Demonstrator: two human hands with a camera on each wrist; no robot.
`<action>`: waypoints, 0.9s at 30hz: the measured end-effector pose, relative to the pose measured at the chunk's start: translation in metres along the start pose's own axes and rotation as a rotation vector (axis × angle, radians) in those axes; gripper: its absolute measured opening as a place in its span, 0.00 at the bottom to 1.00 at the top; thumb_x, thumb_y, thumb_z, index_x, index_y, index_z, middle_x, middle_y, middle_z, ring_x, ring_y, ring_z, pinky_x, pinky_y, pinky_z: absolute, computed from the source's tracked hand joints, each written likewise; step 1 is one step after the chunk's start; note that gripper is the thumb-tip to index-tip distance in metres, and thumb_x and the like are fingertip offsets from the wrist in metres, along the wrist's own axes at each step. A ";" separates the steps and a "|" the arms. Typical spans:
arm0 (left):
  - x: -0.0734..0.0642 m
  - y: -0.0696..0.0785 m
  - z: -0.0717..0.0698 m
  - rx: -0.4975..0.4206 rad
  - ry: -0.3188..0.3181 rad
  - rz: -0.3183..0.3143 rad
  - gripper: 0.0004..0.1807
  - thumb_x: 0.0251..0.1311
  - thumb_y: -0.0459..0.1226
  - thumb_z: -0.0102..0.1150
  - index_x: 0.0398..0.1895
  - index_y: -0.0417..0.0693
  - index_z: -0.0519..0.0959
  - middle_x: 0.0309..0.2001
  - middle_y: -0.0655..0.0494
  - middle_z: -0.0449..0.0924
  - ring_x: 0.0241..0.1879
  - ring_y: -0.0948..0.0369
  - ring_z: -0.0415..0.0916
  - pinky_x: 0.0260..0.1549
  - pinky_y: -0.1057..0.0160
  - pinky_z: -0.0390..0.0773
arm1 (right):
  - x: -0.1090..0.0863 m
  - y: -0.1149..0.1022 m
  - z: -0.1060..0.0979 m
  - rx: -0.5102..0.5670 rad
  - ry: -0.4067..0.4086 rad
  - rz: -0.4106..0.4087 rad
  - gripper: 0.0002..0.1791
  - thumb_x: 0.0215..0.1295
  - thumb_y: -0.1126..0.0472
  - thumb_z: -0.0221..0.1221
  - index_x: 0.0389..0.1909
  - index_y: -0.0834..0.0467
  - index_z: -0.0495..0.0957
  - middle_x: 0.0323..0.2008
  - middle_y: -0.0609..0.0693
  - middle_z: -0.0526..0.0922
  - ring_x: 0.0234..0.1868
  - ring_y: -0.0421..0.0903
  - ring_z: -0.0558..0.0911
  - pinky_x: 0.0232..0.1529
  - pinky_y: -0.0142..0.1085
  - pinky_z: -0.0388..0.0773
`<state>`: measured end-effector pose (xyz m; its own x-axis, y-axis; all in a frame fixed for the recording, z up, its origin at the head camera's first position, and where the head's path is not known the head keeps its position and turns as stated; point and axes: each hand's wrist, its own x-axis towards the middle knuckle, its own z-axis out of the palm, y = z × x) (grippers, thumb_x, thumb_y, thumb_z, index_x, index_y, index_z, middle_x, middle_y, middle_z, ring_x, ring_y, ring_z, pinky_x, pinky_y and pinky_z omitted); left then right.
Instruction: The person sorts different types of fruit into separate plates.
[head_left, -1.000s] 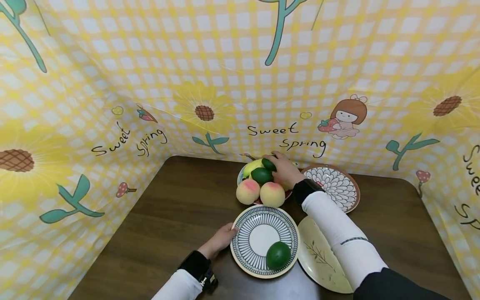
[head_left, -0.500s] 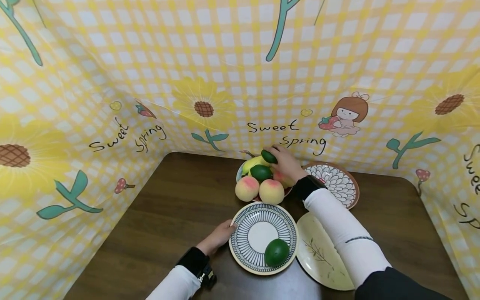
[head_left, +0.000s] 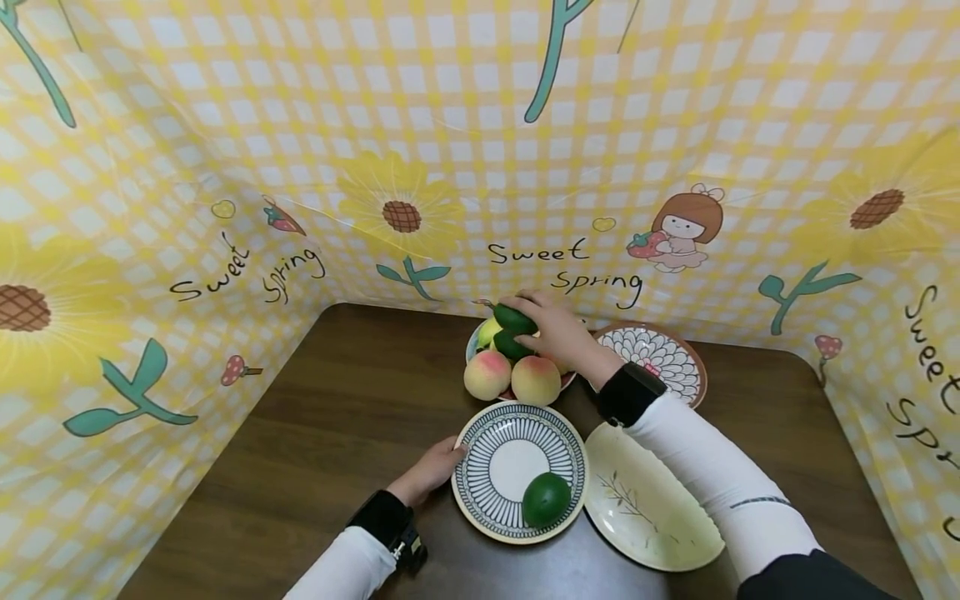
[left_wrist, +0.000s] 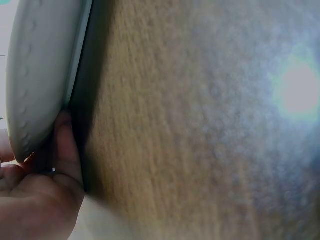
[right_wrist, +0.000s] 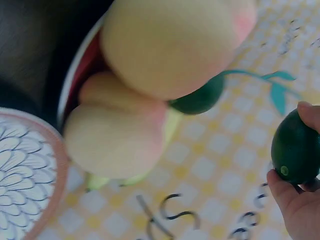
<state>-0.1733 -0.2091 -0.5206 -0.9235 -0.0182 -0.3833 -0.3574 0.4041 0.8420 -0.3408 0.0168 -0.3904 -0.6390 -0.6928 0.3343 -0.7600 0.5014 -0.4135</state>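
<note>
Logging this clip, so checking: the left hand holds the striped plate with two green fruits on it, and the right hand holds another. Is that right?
The count is off: the head view shows one green fruit on the striped plate, not two. The left hand holds that plate, and the right hand another green fruit.

A checked cloth [head_left: 480,125] hangs behind a petal-patterned plate [head_left: 667,358]

The held fruit [right_wrist: 294,147] is dark green, the peaches [head_left: 536,381] yellow flushed pink, the held plate [head_left: 517,468] white with dark radiating stripes.
</note>
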 end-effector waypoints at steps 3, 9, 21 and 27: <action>0.000 0.000 -0.001 0.005 -0.003 0.009 0.19 0.79 0.37 0.41 0.59 0.32 0.74 0.47 0.44 0.83 0.50 0.57 0.78 0.58 0.57 0.72 | -0.010 -0.015 -0.001 0.032 -0.025 -0.027 0.36 0.64 0.64 0.69 0.73 0.55 0.70 0.67 0.64 0.73 0.63 0.62 0.78 0.60 0.53 0.80; 0.000 0.001 -0.002 0.001 -0.007 0.004 0.19 0.79 0.37 0.40 0.60 0.33 0.74 0.45 0.45 0.83 0.47 0.59 0.78 0.55 0.60 0.73 | -0.029 -0.037 0.002 0.014 -0.036 -0.127 0.35 0.63 0.66 0.69 0.71 0.57 0.71 0.66 0.64 0.74 0.64 0.61 0.78 0.58 0.49 0.81; 0.000 -0.001 -0.002 -0.012 -0.031 0.024 0.21 0.80 0.37 0.38 0.62 0.31 0.73 0.44 0.43 0.85 0.42 0.62 0.79 0.51 0.65 0.73 | -0.064 -0.054 0.020 -0.036 -0.069 -0.250 0.34 0.59 0.63 0.73 0.67 0.56 0.75 0.63 0.61 0.78 0.61 0.57 0.80 0.58 0.48 0.82; 0.002 -0.003 -0.001 -0.013 -0.050 0.055 0.20 0.79 0.37 0.38 0.59 0.30 0.73 0.45 0.42 0.85 0.39 0.65 0.79 0.48 0.67 0.74 | -0.085 -0.064 0.039 -0.030 -0.118 -0.273 0.34 0.59 0.61 0.72 0.67 0.53 0.75 0.63 0.59 0.78 0.62 0.54 0.79 0.59 0.45 0.81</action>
<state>-0.1739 -0.2116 -0.5230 -0.9337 0.0498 -0.3546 -0.3083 0.3918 0.8669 -0.2332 0.0232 -0.4258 -0.3940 -0.8584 0.3284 -0.9060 0.3027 -0.2959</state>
